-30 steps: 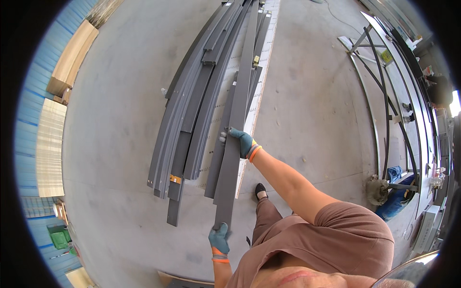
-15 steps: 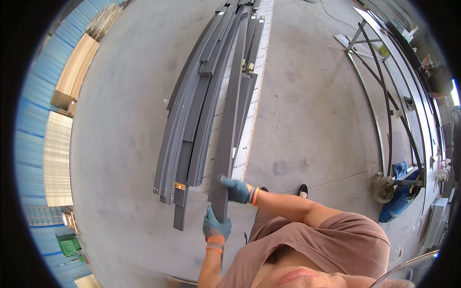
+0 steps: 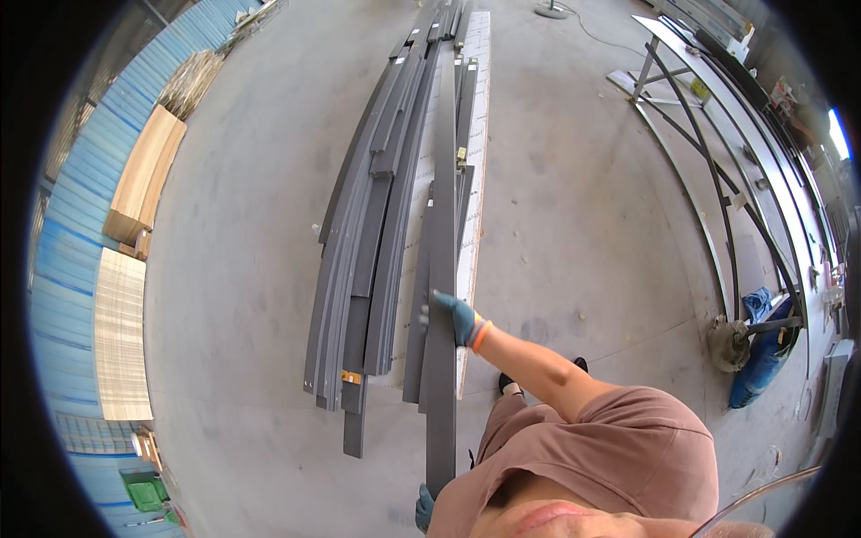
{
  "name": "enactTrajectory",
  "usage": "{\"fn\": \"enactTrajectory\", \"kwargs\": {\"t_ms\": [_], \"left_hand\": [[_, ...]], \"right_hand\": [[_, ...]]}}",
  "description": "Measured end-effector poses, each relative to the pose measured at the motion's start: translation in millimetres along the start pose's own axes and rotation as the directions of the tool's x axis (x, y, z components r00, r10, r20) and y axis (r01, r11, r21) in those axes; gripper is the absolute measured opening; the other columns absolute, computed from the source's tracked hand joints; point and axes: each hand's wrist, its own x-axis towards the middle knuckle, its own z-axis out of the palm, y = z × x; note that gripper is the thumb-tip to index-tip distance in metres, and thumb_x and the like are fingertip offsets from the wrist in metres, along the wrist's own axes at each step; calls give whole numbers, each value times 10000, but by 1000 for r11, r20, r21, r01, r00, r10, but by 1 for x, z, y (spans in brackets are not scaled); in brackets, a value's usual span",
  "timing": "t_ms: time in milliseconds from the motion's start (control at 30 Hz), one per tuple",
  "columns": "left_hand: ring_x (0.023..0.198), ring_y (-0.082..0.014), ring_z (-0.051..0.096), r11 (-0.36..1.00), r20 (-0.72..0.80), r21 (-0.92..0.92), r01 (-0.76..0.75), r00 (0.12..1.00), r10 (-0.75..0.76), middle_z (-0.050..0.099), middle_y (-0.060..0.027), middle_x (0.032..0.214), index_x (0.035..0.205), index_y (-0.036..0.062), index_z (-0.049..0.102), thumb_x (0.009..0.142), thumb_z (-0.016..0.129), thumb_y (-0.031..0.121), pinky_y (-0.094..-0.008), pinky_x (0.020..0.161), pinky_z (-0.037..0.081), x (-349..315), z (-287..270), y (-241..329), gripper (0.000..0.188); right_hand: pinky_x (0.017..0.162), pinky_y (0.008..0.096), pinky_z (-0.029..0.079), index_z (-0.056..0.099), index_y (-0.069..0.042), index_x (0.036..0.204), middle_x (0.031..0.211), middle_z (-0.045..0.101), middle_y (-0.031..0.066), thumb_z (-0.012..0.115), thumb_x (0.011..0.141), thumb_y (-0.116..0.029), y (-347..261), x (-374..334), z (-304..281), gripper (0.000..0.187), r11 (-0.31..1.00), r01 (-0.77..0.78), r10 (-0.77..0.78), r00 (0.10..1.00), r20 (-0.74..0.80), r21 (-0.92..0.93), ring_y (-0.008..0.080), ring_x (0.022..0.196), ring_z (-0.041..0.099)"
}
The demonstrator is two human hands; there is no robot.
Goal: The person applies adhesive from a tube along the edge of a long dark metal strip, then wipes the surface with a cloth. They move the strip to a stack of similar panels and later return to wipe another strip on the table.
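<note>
A long dark grey metal profile (image 3: 441, 394) runs lengthwise in front of me, its near end close to my body. My right hand (image 3: 456, 316), in a blue-green work glove with an orange cuff, is closed around it partway along. At the near end my gloved left hand (image 3: 424, 509) holds the same profile, with most of its fingers hidden behind the bar and my shirt. Another grey profile (image 3: 416, 359) lies close beside on the left. Several more grey profiles (image 3: 363, 233) are stacked further left on a white printed board (image 3: 473, 224).
Wood panels (image 3: 121, 332) and boards lean by the blue wall (image 3: 63, 269) on the left. To the right, a long metal-framed table (image 3: 753, 152) stands with a blue bag (image 3: 762, 368) at its near end. A round stand base (image 3: 550, 11) with a cable is far off.
The held profile has come nearer to me and swung more upright in view. My left hand has drawn back toward my body; my right hand grips further along the bar.
</note>
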Motion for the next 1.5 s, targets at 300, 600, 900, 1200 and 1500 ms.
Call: {"fn": "enactTrajectory", "kwargs": {"t_ms": [300, 600, 900, 1200, 1500], "left_hand": [[1260, -432, 567, 982, -19, 110, -153, 988, 156, 583, -247, 1358, 1505, 57, 451, 671, 846, 295, -513, 1058, 468, 54, 12, 58, 953], [1290, -433, 547, 852, 4, 292, -435, 891, 453, 563, -246, 1393, 1491, 57, 467, 665, 845, 283, -519, 1078, 453, 116, 26, 226, 937], [1320, -433, 526, 680, -150, 460, -572, 704, 694, 544, -244, 1428, 1478, 57, 483, 658, 844, 272, -525, 1098, 439, 166, 25, 461, 921], [1348, -444, 478, -143, 31, 516, -844, -149, 988, 508, -238, 1455, 1411, 19, 540, 669, 855, 225, -562, 1133, 394, 88, 19, 854, 831], [1132, -379, 595, -503, 134, 482, -717, -507, 851, 633, -176, 1210, 1364, 56, 559, 758, 835, 336, -520, 1027, 441, 43, 134, 1194, 723]], "right_hand": [[1083, 365, 462, 593, -44, 1410, 1335, 657, 59, 686, 998, -202, -62, -166, 77, 452, 817, 271, -151, 953, 264, -509, 176, 1228, 600], [1199, 580, 348, 355, -27, 1571, 1615, 391, 191, 654, 970, -518, -395, -341, 223, 832, 175, 984, -681, 102, 725, 26, 411, 1425, 461], [926, 352, 501, 577, -82, 1036, 960, 584, 16, 642, 959, -156, -533, -470, 78, 126, 172, 981, -966, 186, 181, -89, 166, 910, 590], [1052, 481, 521, 421, -139, 1420, 1240, 622, 107, 599, 864, 102, -632, -458, 9, 631, 82, 994, -982, 67, -178, -78, 282, 1151, 643], [1102, 483, 496, 373, -111, 1508, 1360, 597, 143, 586, 887, 107, -795, -410, -20, 692, 49, 999, -938, 49, -342, 10, 312, 1286, 600]]}}
